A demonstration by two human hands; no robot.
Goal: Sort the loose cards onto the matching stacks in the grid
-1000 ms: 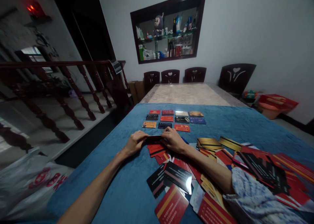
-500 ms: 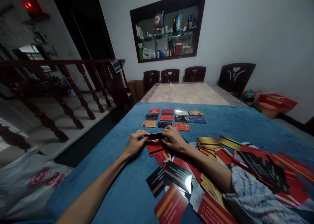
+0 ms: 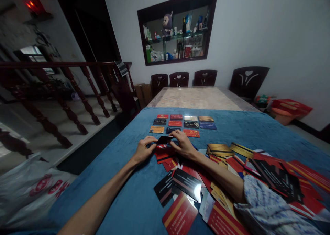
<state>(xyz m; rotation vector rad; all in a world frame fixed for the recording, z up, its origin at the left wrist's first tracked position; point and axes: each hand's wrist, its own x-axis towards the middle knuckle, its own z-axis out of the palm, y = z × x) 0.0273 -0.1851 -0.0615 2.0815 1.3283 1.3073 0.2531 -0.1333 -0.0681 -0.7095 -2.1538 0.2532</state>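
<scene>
Between my two hands is a dark card point(image 3: 164, 140), tilted and held just above the table. My left hand point(image 3: 144, 148) pinches its left end, and my right hand point(image 3: 183, 144) grips its right end. Beyond them lie rows of cards, among them an orange card point(image 3: 156, 130), a dark blue card point(image 3: 173, 130) partly behind my right fingers, and a red card point(image 3: 191, 133). Loose cards spread below my hands, including a red striped card point(image 3: 164, 156), a black card point(image 3: 187, 182) with a bright glare and a large red card point(image 3: 180, 214).
A heap of red and black cards point(image 3: 275, 175) spreads at the right, under and around my right sleeve. Gold cards point(image 3: 219, 149) lie nearer the middle. A blue cloth point(image 3: 123, 142) covers the near table. Chairs point(image 3: 179, 79) stand at the far end, a plastic bag point(image 3: 31, 193) at left.
The dark card has tipped so that more of its face shows. Both hands have shifted slightly with it, fingers still on its ends. The laid-out cards have not moved.
</scene>
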